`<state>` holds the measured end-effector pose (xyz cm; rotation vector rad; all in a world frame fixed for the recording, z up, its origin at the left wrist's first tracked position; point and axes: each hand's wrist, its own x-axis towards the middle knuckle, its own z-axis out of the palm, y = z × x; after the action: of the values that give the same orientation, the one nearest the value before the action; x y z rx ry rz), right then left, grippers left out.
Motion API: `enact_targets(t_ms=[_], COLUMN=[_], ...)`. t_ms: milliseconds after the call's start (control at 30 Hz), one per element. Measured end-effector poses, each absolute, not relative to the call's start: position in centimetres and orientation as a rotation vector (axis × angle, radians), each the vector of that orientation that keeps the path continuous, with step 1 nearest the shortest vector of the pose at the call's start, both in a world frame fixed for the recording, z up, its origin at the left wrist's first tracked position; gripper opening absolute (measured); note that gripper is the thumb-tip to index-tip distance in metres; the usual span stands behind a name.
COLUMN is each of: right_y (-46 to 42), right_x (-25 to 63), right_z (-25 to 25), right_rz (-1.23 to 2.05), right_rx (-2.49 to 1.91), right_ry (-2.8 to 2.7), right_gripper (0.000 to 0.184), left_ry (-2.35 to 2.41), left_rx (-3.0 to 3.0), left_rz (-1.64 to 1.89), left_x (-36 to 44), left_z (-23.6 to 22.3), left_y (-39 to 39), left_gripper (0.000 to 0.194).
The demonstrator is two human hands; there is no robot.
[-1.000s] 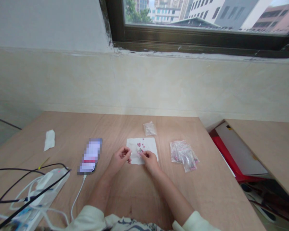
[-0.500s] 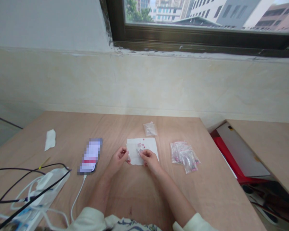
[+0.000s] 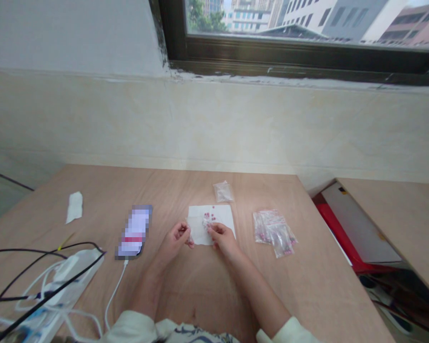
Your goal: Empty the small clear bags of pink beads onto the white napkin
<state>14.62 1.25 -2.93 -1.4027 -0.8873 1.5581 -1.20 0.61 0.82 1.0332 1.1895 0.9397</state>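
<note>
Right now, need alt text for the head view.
Seen from the head, the left hand and right hand are held over a white paper sheet, the right at small pink pieces. Clear plastic bags lie beside it on a wooden desk, with a blurred phone and a power strip to the left.

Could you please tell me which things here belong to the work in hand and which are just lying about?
In use: left hand, right hand, small pink pieces, white paper sheet, clear bags of pink pieces, small clear bag.
Lying about: phone, tissue scrap, power strip, charging cable.
</note>
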Motion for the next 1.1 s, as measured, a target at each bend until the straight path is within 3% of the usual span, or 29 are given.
enact_targets(t_ms=[233,367,533,1100], right_y=[1.6,1.6,0.6,-0.9], right_x=[15.3,16.7,17.7,17.7], right_z=[-2.1,-0.6,1.0,1.2], right_rz=[1.527,1.484,1.500,1.491], right_rx=[-1.421,-1.420,-1.428,-1.364], right_ry=[-0.756,-0.839,-1.041,-1.046], right_gripper=[0.040,0.035,0.028,0.025], left_ry=[1.146,1.137,1.245,1.188], left_rx=[1.173,1.296,1.314,1.514], left_rz=[0.711,0.503,0.715,0.705], left_x=[-2.6,-3.4,-1.9,-0.3], left_z=[1.5,2.2,2.9,3.7], left_y=[-0.4,-0.8,-0.1,-0.1], left_gripper=[0.020,0.018,0.023,0.017])
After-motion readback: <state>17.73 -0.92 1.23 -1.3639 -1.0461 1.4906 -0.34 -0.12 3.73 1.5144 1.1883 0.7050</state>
